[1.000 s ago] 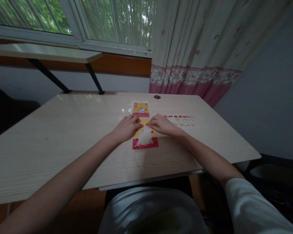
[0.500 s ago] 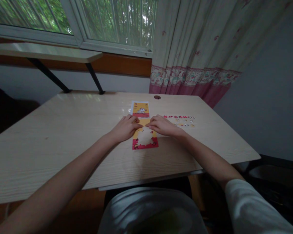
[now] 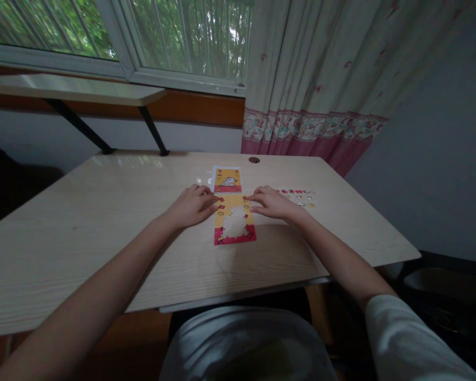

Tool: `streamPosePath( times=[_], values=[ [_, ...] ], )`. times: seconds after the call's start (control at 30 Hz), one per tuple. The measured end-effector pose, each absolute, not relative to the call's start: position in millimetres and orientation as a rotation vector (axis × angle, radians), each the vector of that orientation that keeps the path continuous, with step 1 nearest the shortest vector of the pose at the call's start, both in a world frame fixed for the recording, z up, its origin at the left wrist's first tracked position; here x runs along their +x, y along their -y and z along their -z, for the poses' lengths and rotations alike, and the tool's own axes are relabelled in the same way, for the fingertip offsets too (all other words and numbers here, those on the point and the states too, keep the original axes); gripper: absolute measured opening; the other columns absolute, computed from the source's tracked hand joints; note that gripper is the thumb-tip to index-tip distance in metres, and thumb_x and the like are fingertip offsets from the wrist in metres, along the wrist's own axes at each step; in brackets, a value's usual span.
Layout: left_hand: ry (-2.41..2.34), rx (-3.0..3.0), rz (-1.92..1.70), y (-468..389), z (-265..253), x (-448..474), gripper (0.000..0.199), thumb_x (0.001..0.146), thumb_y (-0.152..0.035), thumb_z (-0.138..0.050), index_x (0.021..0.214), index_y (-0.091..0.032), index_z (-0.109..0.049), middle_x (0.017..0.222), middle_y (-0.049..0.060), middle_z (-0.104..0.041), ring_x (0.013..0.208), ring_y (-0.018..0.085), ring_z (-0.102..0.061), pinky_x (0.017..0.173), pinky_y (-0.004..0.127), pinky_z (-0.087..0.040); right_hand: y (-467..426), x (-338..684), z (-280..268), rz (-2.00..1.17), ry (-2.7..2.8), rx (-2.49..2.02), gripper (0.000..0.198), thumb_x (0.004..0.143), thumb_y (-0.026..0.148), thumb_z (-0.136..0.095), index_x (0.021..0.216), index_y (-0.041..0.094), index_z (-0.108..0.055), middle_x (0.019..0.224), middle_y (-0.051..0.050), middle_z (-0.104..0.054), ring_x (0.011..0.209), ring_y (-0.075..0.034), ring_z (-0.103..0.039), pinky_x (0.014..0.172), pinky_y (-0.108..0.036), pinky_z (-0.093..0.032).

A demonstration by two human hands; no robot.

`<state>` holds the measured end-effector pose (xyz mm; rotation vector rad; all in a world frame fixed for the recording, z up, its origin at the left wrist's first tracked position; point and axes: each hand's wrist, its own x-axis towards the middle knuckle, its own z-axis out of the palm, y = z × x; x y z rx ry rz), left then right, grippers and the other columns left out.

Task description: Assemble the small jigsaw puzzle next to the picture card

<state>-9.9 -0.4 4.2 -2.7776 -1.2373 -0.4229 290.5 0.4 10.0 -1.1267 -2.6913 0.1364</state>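
A partly assembled jigsaw puzzle (image 3: 219,235), yellow above and red below, lies on the desk with a gap in its middle. My left hand (image 3: 194,205) rests at its left edge, fingers apart, fingertips touching the upper left side. At the upper right side is my right hand (image 3: 272,202), its fingers apart too and nothing held in it. Just beyond the puzzle lies a picture card (image 3: 227,181) showing a white animal on yellow and red. Loose puzzle pieces (image 3: 297,191) sit in rows to the right, partly behind my right hand.
The pale wooden desk (image 3: 103,238) spreads out on both sides. A raised shelf (image 3: 75,87) on black supports stands at the back left. A round cable hole (image 3: 254,160) is near the far edge. Behind hang a curtain (image 3: 309,127) and a barred window.
My hands have moved apart, from over the puzzle's upper middle out to its left and right edges. The puzzle's upper part now shows.
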Motion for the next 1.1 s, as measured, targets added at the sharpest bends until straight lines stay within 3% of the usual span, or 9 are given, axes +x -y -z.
streamPosePath(
  times=[0.87,1.1],
  values=[
    [1.225,-2.801,0.345,0.7,-3.5,-8.2,0.050,0.089,-0.055,-0.046,0.120,-0.020,-0.063,0.112,0.013,-0.057,0.101,0.028,-0.051,0.088,0.043,-0.041,3.2,284.1,-9.0,-0.114,2.688,-1.193,0.052,0.087,0.053,-0.056,0.121,0.014,-0.063,0.110,-0.014,-0.062,0.104,-0.024,-0.053,0.092,-0.036,-0.038],
    [1.221,-2.792,0.315,-0.4,-2.6,-8.1,0.051,0.090,-0.054,-0.043,0.121,-0.019,-0.063,0.113,0.014,-0.057,0.101,0.030,-0.051,0.087,0.044,-0.042,-1.3,292.2,-20.2,-0.141,2.631,-1.190,0.037,0.087,0.041,-0.060,0.111,0.014,-0.066,0.106,-0.012,-0.065,0.101,-0.022,-0.055,0.089,-0.032,-0.039]
  ],
)
